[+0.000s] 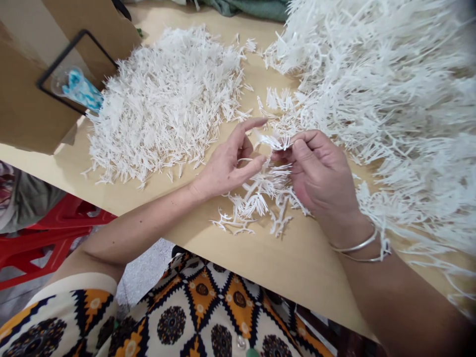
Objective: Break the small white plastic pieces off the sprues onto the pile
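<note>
Between my hands, above the table, is a small white branched plastic piece (274, 142). My right hand (320, 173) pinches its right end between thumb and fingers. My left hand (234, 161) is just left of the piece, thumb and index finger spread apart, holding nothing that I can see. Below both hands lies a small heap of loose white branched pieces (256, 203). A broad pile of short white sprigs (167, 99) spreads over the table to the left. On the right rises a taller mass of long white strands (383, 89).
A cardboard box (29, 64) stands at the table's left edge, with a black wire frame (55, 63) and a clear cup with blue and white contents (82, 89) against it. Green cloth (245, 9) lies at the back. A red stool (44, 238) is below left.
</note>
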`<control>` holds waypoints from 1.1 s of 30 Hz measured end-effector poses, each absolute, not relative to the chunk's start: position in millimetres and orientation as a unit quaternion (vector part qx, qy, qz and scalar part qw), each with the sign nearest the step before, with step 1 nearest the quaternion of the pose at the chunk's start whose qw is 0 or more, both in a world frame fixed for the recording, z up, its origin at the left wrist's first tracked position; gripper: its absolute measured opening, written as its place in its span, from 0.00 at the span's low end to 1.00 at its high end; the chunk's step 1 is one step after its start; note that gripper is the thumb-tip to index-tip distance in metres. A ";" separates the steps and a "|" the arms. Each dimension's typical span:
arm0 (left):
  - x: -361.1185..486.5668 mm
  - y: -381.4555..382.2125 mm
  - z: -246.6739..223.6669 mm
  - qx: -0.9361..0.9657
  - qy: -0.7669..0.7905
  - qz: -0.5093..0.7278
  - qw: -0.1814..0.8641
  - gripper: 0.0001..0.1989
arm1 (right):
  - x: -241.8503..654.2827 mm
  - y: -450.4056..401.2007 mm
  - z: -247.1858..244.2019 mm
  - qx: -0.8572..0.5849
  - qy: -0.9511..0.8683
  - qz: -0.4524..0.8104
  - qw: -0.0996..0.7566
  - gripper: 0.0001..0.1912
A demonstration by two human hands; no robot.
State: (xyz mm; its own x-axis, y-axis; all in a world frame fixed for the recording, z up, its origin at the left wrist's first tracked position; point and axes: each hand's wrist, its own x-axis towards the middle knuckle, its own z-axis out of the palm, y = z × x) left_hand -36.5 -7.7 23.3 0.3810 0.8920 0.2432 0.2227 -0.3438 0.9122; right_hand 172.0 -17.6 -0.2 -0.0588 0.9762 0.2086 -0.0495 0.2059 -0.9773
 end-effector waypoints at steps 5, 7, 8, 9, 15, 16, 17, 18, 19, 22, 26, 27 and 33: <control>-39.2 -4.0 23.3 0.697 0.384 0.378 0.473 0.33 | 170.3 -17.9 4.1 -0.416 -0.536 0.500 0.538 0.15; -39.1 -2.1 22.2 0.689 0.377 0.376 0.492 0.24 | 168.2 -19.8 4.9 -0.425 -0.531 0.501 0.535 0.14; -38.8 -1.5 21.5 0.681 0.376 0.382 0.499 0.22 | 167.3 -20.7 5.0 -0.428 -0.531 0.499 0.536 0.13; -38.5 -1.0 20.7 0.673 0.379 0.390 0.501 0.20 | 166.6 -21.3 5.1 -0.429 -0.532 0.495 0.537 0.13; -38.8 -1.0 19.4 0.670 0.405 0.380 0.493 0.20 | 166.4 -23.3 7.2 -0.432 -0.563 0.441 0.549 0.13; -39.2 -1.1 19.9 0.674 0.403 0.377 0.491 0.20 | 166.6 -24.0 7.9 -0.436 -0.573 0.425 0.549 0.14; -39.4 -1.3 20.3 0.678 0.401 0.376 0.489 0.20 | 166.7 -24.8 8.7 -0.441 -0.584 0.405 0.548 0.15; -39.4 -1.4 20.6 0.681 0.396 0.374 0.489 0.21 | 166.6 -25.7 9.4 -0.449 -0.596 0.385 0.543 0.15; -39.1 -1.4 20.7 0.685 0.389 0.371 0.492 0.22 | 166.1 -26.6 10.2 -0.455 -0.605 0.365 0.541 0.13; -36.8 -1.0 20.2 0.696 0.368 0.359 0.501 0.24 | 162.6 -28.3 10.5 -0.461 -0.604 0.332 0.560 0.08; -33.1 0.2 19.2 0.709 0.361 0.355 0.490 0.25 | 157.5 -26.5 3.1 -0.446 -0.568 0.348 0.597 0.10; -32.8 0.4 19.2 0.711 0.361 0.354 0.489 0.25 | 157.7 -25.0 0.0 -0.451 -0.563 0.356 0.594 0.11; -35.8 -2.8 20.9 0.704 0.343 0.323 0.531 0.25 | 175.9 -14.7 -7.6 -0.464 -0.587 0.260 0.610 0.09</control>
